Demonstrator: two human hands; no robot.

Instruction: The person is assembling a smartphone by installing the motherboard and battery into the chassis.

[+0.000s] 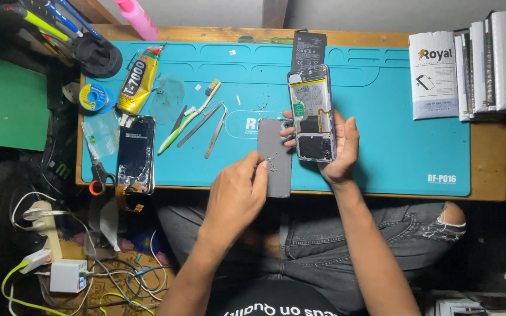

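A cracked black phone (pixel 135 153) lay flat at the left of the teal rubber mat (pixel 393 117), beside a toothbrush (pixel 190 117) and thin metal tweezers (pixel 215 131). The left hand (pixel 236 190) pressed its fingertips together over tiny screws (pixel 272 167) on the matte grey back cover (pixel 275 158); picking one at a time seemed wise. The right hand (pixel 338 146) wrapped around the opened phone (pixel 311 113), held upright above the surface, battery exposed.

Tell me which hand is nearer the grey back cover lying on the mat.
Left. The left hand has its fingertips on the grey back cover; the right hand holds the opened phone just beside it.
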